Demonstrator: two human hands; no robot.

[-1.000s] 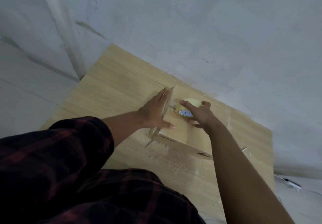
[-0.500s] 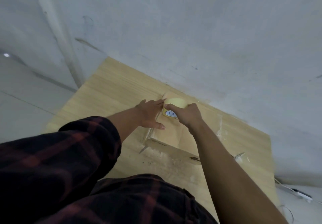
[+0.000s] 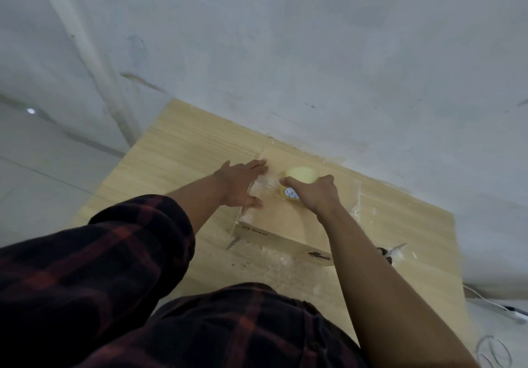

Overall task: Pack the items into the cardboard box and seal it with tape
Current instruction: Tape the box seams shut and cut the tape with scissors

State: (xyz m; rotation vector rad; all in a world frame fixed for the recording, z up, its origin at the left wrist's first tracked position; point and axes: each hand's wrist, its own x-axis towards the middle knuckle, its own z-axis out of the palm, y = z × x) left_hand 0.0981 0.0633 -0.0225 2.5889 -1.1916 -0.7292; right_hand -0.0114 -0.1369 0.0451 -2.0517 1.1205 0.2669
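Wooden table against the wall, closed cardboard box sitting on it. My left hand lies flat, fingers spread, on the box's left top edge; my right hand grips the yellow tape roll on the box top.

We see a bare, unfinished room, more a makeshift packing corner than a fitted workshop. The wall is rough grey plaster with scuffs and streaks, and a pale tiled floor lies to the left. A light wooden table stands pushed against the wall, its surface smeared with white residue. Loose white cables trail on the floor at the right. We cannot tell whether the building is a home or a business.
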